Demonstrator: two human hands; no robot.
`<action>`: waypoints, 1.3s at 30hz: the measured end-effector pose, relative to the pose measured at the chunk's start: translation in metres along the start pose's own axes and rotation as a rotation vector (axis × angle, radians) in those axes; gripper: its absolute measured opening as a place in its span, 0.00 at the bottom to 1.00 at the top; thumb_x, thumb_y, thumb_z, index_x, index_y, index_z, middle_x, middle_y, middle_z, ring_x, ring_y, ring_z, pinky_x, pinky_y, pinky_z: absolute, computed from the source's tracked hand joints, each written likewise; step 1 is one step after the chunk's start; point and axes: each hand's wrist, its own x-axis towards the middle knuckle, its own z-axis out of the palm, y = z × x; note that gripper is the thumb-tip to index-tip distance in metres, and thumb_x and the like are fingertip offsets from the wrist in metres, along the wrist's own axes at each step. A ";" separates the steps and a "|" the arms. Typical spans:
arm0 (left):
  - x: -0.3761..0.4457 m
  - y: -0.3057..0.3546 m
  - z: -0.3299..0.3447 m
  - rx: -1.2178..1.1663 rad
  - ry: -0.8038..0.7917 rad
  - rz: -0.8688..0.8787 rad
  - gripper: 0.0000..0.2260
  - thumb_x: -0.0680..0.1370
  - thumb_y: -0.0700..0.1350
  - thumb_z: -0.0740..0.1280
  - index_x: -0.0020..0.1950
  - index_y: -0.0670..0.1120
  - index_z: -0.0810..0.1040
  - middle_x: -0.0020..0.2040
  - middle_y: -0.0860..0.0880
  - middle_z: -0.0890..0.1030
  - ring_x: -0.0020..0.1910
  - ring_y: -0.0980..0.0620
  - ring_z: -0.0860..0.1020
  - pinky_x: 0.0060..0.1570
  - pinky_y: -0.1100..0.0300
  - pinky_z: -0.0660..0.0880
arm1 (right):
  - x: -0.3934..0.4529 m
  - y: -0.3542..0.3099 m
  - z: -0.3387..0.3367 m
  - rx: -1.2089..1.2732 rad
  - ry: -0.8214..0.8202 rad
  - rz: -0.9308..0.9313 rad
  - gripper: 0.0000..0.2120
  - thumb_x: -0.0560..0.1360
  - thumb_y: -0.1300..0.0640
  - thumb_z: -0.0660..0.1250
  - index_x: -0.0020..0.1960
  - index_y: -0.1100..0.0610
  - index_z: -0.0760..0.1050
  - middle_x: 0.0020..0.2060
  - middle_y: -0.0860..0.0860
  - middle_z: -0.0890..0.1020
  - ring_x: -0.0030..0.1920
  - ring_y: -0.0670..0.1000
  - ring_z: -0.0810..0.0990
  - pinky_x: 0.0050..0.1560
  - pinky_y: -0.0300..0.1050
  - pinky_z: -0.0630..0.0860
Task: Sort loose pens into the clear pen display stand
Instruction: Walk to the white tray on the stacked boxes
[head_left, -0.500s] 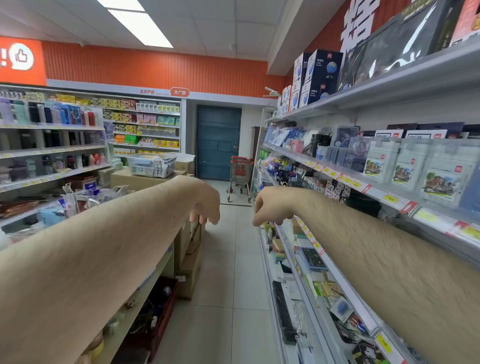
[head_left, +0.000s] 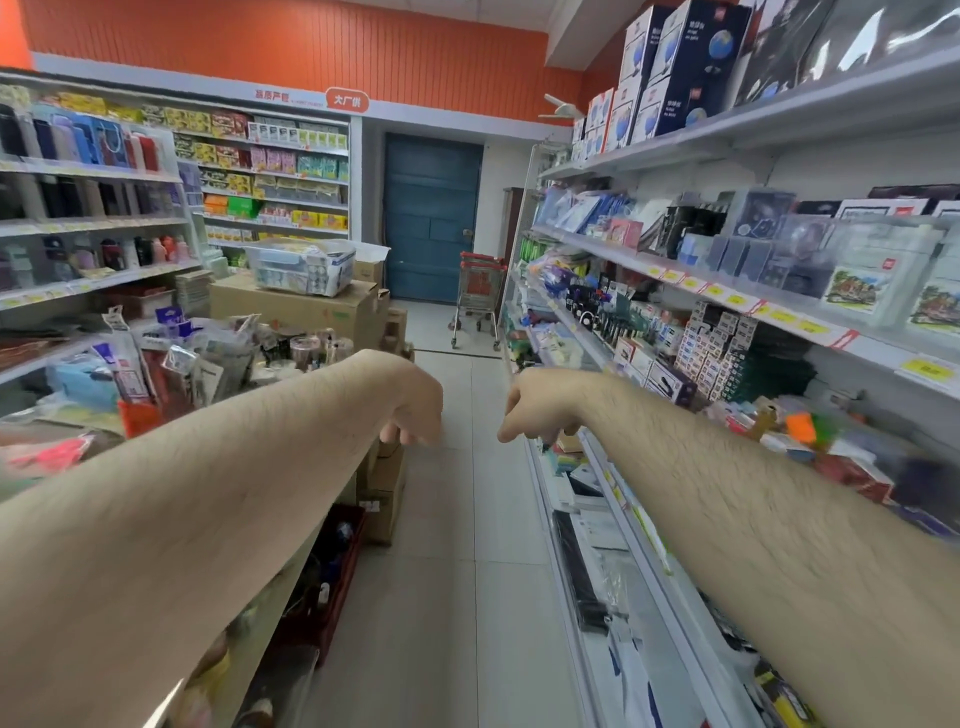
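Both bare forearms reach forward, wrists bent downward. The left hand (head_left: 415, 410) and right hand (head_left: 535, 410) hang near each other, fingers loosely curled, holding nothing.

1. Pens (head_left: 615, 325): dark and slim, standing upright in a tight row, side by side, on a middle level of the right-hand shelving. Set far down the aisle, among small boxed goods to their right and bright packets to their left. Mostly black, with a few pale marks; too small and blurred to make out caps, tips or clips.
2. Holder (head_left: 597, 321) around that row: too blurred to tell whether a clear stand or plain packaging.
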 end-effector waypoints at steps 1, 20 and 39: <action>0.011 -0.008 0.004 -0.004 -0.014 0.002 0.12 0.82 0.48 0.60 0.59 0.44 0.77 0.56 0.48 0.82 0.54 0.48 0.82 0.50 0.54 0.80 | 0.012 -0.002 0.004 0.012 -0.019 0.005 0.14 0.76 0.49 0.68 0.56 0.57 0.79 0.43 0.51 0.82 0.45 0.53 0.85 0.42 0.47 0.78; 0.359 -0.042 -0.108 -0.138 -0.096 -0.061 0.15 0.82 0.48 0.62 0.65 0.43 0.77 0.59 0.46 0.81 0.54 0.47 0.82 0.53 0.55 0.80 | 0.373 0.119 -0.044 0.156 -0.104 -0.117 0.14 0.76 0.48 0.66 0.55 0.56 0.79 0.49 0.54 0.84 0.49 0.53 0.85 0.43 0.47 0.78; 0.808 -0.163 -0.258 -0.326 -0.154 -0.017 0.18 0.84 0.47 0.59 0.71 0.42 0.71 0.67 0.46 0.78 0.60 0.47 0.80 0.48 0.59 0.76 | 0.841 0.192 -0.155 0.111 -0.146 -0.136 0.13 0.74 0.47 0.68 0.53 0.54 0.79 0.46 0.52 0.84 0.47 0.53 0.85 0.41 0.46 0.77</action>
